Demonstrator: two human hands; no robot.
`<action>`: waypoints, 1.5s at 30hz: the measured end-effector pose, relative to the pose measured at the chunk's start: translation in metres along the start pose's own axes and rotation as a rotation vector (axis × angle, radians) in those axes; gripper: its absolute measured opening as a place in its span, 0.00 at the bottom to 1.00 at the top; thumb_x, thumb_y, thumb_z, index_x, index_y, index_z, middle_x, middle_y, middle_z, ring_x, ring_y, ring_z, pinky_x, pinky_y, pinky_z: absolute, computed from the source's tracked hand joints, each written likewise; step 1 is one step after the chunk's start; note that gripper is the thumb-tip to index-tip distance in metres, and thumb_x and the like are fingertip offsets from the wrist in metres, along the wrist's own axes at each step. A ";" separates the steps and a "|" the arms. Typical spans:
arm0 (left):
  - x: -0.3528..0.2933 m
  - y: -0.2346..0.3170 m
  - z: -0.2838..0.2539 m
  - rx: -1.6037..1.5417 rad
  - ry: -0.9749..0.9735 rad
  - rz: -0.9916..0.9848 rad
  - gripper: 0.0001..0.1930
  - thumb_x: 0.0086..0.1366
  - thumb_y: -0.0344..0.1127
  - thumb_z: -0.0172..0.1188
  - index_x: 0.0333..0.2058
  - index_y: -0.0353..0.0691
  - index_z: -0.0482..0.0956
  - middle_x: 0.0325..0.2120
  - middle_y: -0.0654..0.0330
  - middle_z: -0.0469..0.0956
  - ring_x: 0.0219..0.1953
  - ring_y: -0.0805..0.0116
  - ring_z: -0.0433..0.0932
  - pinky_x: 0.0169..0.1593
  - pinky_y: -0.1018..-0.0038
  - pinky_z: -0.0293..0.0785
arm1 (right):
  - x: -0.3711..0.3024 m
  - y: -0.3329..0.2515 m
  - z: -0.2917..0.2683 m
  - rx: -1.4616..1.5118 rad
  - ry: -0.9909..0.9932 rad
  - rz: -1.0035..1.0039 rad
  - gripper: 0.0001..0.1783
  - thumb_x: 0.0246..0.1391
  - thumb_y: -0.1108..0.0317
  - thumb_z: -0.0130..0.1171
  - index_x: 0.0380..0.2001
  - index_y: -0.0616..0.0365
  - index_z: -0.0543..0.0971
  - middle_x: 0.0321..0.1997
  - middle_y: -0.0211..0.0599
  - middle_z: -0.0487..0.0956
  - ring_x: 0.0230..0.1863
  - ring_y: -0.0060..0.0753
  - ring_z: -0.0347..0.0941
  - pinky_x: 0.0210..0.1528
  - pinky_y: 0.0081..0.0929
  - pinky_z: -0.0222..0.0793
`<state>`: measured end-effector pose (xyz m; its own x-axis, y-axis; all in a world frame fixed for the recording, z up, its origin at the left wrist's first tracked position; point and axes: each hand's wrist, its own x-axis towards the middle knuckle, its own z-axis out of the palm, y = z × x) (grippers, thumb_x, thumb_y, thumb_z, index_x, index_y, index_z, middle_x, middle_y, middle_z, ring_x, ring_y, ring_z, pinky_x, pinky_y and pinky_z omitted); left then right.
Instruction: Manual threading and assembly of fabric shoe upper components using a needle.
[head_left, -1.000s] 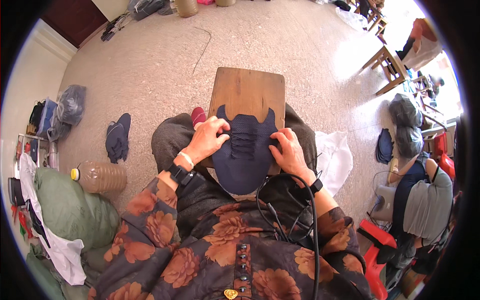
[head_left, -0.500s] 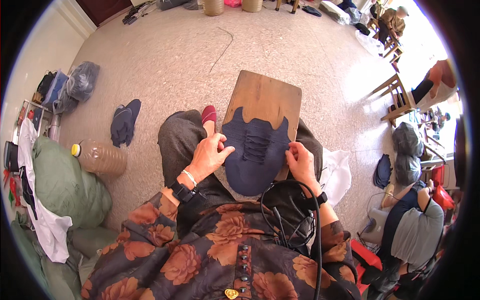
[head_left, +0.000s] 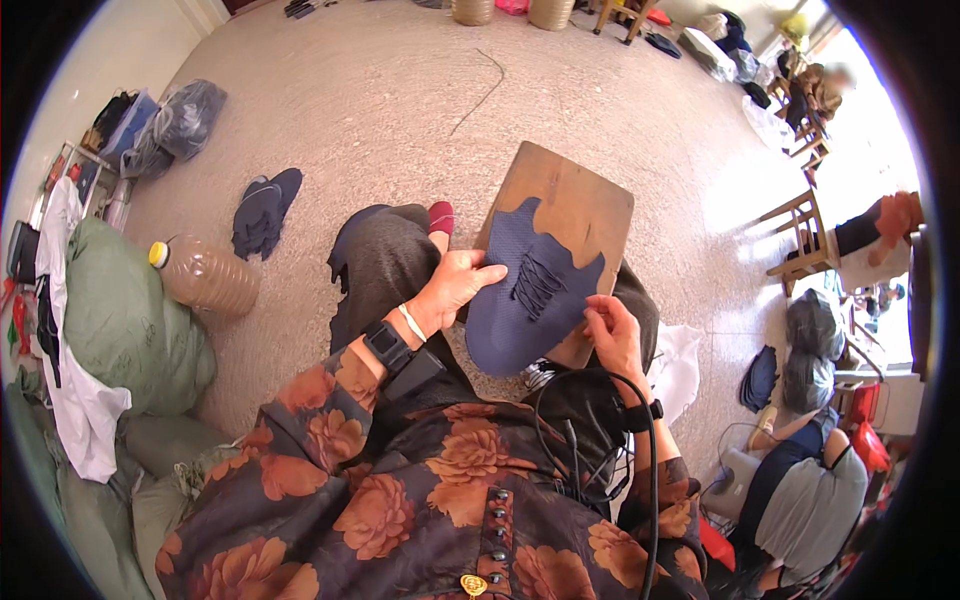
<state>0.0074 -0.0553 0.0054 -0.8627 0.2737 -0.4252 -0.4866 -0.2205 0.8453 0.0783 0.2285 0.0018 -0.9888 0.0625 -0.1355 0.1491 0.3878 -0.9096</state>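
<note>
Beyond both hands, we see the far edge of the wooden board (head_left: 590,210), with speckled floor (head_left: 370,110) stretching away past it. The board's right edge runs down to our right hand (head_left: 612,330); its left edge passes partly behind the blue shoe upper (head_left: 510,318), just right of our left hand (head_left: 455,288). Our left knee (head_left: 395,250) sits close to the left hand, limiting room on that side, and farther left stands a plastic jug (head_left: 208,273). A black cable (head_left: 654,520) loops close by the right wrist, with white cloth (head_left: 678,362) to the right of it.

Our left hand is nearly closed, gripping the upper's left margin, its thumb lying over the edge. Our right hand is half curled, fingertips at the opposite margin; we cannot tell whether they pinch it or merely touch.

The upper lies between our hands, partly over the board, its rounded end reaching past the board's near side. That end points toward us and slightly left; the two prongs point away and right. Its long axis slants accordingly, with the laced middle between the hands.
</note>
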 end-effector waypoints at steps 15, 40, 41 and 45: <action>-0.025 0.121 -0.163 -0.246 -0.022 0.291 0.17 0.74 0.34 0.54 0.56 0.32 0.75 0.51 0.55 0.81 0.49 0.65 0.82 0.54 0.69 0.80 | 0.065 -0.011 -0.017 -0.358 -0.033 -0.234 0.09 0.60 0.74 0.57 0.43 0.63 0.79 0.41 0.40 0.78 0.36 0.34 0.77 0.40 0.28 0.73; 0.110 -0.073 -0.348 0.233 0.741 0.003 0.10 0.69 0.34 0.59 0.30 0.34 0.76 0.25 0.69 0.74 0.29 0.77 0.68 0.34 0.71 0.69 | 0.112 -0.021 0.037 -0.742 -0.050 -0.385 0.33 0.56 0.67 0.58 0.65 0.61 0.66 0.74 0.51 0.60 0.76 0.57 0.50 0.76 0.51 0.43; 0.108 -0.066 -0.342 0.232 0.736 -0.007 0.10 0.69 0.34 0.59 0.30 0.34 0.76 0.25 0.69 0.74 0.29 0.77 0.68 0.34 0.71 0.69 | 0.111 -0.023 0.038 -0.741 -0.039 -0.376 0.33 0.56 0.67 0.58 0.66 0.61 0.66 0.74 0.51 0.60 0.76 0.57 0.50 0.76 0.51 0.43; 0.100 -0.052 -0.382 0.593 0.394 -0.069 0.07 0.64 0.31 0.60 0.35 0.33 0.79 0.29 0.55 0.80 0.33 0.68 0.77 0.38 0.66 0.73 | 0.113 -0.026 0.049 -0.713 -0.067 -0.364 0.34 0.56 0.67 0.57 0.66 0.61 0.66 0.74 0.52 0.59 0.76 0.58 0.50 0.76 0.52 0.43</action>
<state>-0.1063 -0.3743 -0.2046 -0.8728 -0.1142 -0.4745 -0.4814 0.3615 0.7985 -0.0377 0.1809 -0.0094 -0.9706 -0.2278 0.0771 -0.2384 0.8685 -0.4345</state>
